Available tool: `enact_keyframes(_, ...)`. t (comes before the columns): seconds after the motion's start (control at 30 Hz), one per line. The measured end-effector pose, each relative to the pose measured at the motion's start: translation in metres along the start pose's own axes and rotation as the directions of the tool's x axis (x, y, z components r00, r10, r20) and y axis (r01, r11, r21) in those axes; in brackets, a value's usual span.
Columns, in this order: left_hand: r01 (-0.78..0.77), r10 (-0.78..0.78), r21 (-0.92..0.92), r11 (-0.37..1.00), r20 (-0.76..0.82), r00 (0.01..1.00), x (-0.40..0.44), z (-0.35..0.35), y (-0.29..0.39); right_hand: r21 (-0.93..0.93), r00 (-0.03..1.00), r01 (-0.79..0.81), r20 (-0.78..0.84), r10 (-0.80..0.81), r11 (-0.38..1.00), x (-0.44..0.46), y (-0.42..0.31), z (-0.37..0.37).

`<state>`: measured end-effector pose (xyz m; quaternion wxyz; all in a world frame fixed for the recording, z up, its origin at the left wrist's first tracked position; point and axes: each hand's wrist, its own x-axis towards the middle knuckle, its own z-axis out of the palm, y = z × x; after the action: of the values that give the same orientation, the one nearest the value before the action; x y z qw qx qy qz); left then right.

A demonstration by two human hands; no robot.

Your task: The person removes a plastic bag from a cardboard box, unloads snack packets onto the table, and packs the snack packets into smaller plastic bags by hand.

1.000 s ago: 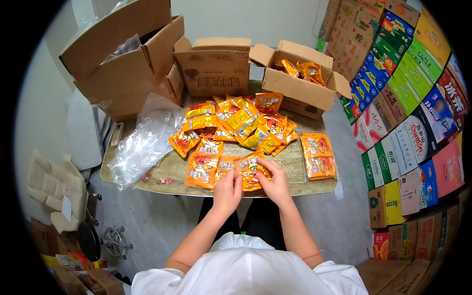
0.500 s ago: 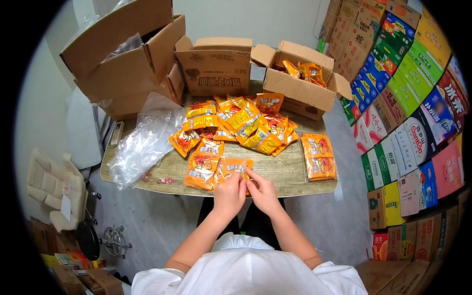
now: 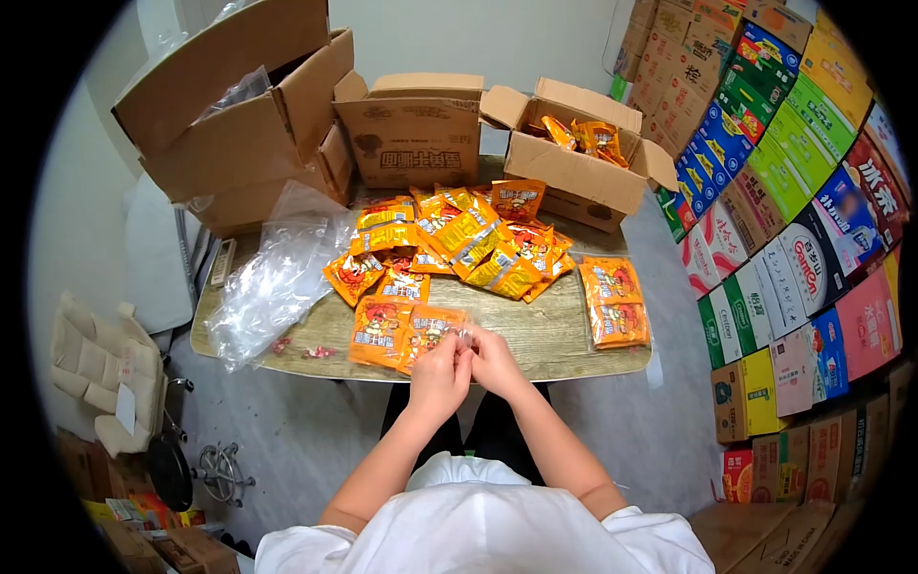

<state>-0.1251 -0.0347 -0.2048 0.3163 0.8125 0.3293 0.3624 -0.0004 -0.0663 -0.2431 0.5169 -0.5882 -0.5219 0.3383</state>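
Note:
At the table's front edge, a clear plastic bag with orange snack packets inside lies under my hands. My left hand is closed in a pinch on the bag's right end. Close against it, my right hand pinches the same end, fingertips meeting the left ones. The bit of plastic between the fingers is mostly hidden. Beyond the hands is a heap of loose orange and yellow packets. Another filled clear bag of orange packets rests at the table's right side.
Loose clear plastic bags cover the table's left side. Behind the heap stand a large carton, a middle carton and an open carton with packets. Stacked boxes line the right; an office chair stands left.
Both hands and the bag they pinch have shifted slightly left. The camera view has moved a little too. Both hands keep their pinch at the bag's end.

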Motion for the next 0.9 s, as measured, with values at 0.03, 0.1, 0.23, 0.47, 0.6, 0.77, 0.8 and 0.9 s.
enact_keyframes(0.03, -0.033, 0.032, 0.043, 0.999, 0.017, 0.999, -0.001, 0.000, -0.003, -0.037, 0.993, -0.103, -0.059, 0.101, 0.994, 0.000, -0.013, -0.002)
enact_keyframes(0.1, 0.000, -0.006, 0.061, 0.998, 0.084, 0.996, -0.002, -0.002, -0.006, -0.066, 0.973, -0.207, -0.119, 0.198, 0.976, -0.001, -0.018, -0.003)
enact_keyframes(0.23, 0.050, -0.057, 0.042, 0.998, 0.196, 0.979, -0.003, -0.003, -0.004, -0.281, 0.957, -0.138, -0.284, 0.055, 0.950, -0.004, -0.015, -0.012)
enact_keyframes(0.47, -0.028, 0.016, 0.123, 0.992, 0.099, 0.995, 0.016, -0.033, 0.004, -0.535, 0.912, 0.176, -0.227, -0.342, 0.826, 0.000, -0.014, -0.040)
enact_keyframes(0.6, -0.210, 0.047, 0.412, 0.886, 0.372, 0.927, 0.012, -0.038, -0.008, -0.553, 0.932, 0.280, -0.040, -0.360, 0.785, 0.007, -0.021, -0.044)
enact_keyframes(0.77, -0.383, 0.046, 0.513, 0.768, 0.552, 0.832, -0.009, -0.025, -0.010, -0.707, 0.948, 0.315, 0.200, -0.248, 0.634, 0.009, -0.012, -0.045)
enact_keyframes(0.8, -0.410, 0.072, 0.536, 0.738, 0.542, 0.838, -0.011, -0.023, -0.012, -0.706, 0.949, 0.311, 0.199, -0.243, 0.636, 0.007, -0.009, -0.045)
enact_keyframes(0.9, -0.401, 0.085, 0.531, 0.747, 0.522, 0.849, -0.014, -0.020, -0.015, -0.727, 0.954, 0.296, 0.190, -0.233, 0.619, 0.005, -0.006, -0.046)
